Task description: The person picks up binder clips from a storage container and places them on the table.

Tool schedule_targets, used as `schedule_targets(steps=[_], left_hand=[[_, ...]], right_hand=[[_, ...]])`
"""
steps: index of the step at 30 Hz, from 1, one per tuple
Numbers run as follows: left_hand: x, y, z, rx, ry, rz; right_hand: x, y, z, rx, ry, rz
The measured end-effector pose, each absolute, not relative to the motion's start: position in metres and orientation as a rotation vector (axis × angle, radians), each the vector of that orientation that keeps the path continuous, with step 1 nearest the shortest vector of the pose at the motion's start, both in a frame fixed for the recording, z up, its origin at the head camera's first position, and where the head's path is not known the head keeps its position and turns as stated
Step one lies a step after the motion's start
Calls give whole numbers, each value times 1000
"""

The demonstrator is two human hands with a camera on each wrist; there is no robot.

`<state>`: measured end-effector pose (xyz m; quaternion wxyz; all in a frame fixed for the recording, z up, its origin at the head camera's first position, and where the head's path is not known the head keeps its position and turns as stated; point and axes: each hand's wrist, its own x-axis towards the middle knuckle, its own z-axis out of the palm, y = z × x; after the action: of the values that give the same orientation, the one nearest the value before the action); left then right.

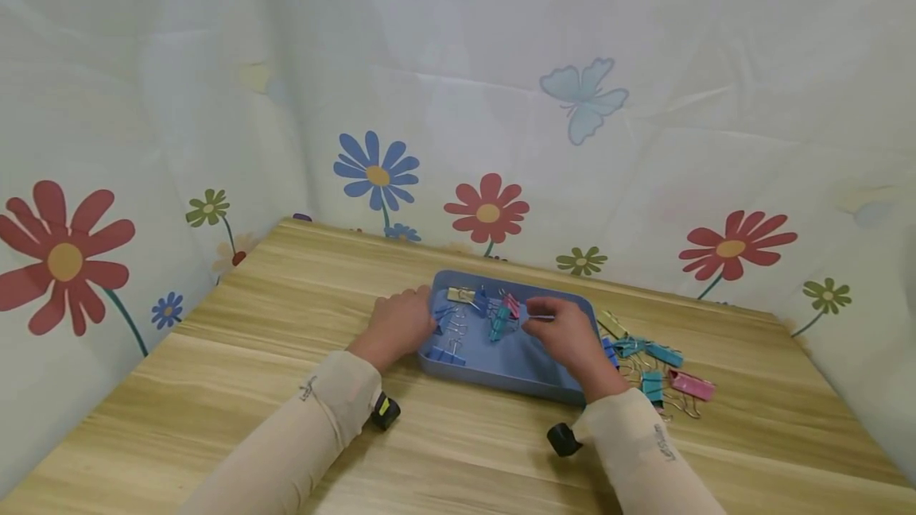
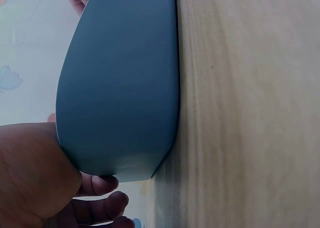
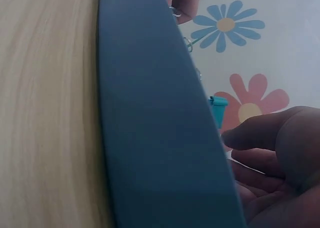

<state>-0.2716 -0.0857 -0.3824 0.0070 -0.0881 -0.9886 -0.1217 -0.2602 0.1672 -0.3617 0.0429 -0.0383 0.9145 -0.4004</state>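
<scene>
My left hand (image 1: pixel 406 323) grips the left wall of a blue plastic tray (image 1: pixel 494 388). In the left wrist view its fingers (image 2: pixel 100 208) curl by the outside of the tray's corner, with the thumb hidden behind the wall. Over the right part of the tray hovers my right hand (image 1: pixel 565 332), fingers loosely bent and nothing seen between them. Just left of it, inside the tray, a teal binder clip (image 1: pixel 499 324) lies against a pink binder clip (image 1: pixel 511 304). Several blue binder clips and a yellow binder clip (image 1: pixel 461 295) lie toward the tray's left side.
Outside the tray to the right is a loose pile of binder clips, among them a pink one (image 1: pixel 691 385), a teal one (image 1: pixel 652 386) and a yellow one (image 1: pixel 613 323). The wooden table (image 1: pixel 286 324) meets a flower-printed curtain (image 1: pixel 444 38) at the back.
</scene>
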Motion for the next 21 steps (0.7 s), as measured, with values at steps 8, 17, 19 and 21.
schedule_targets(steps=[8, 17, 19, 21], left_hand=[[-273, -86, -384, -281, -3090, -385], [-274, -85, -384, -282, -3086, -402], [-273, -85, -384, -277, -3086, -404], [-273, -85, -385, -275, -3086, -410]], right_hand=[[-269, 160, -373, -63, 2853, -1158], [-277, 154, -383, -82, 2949, -1027], [-278, 153, -384, -95, 2969, -1002], [-278, 152, -385, -109, 2993, -958]])
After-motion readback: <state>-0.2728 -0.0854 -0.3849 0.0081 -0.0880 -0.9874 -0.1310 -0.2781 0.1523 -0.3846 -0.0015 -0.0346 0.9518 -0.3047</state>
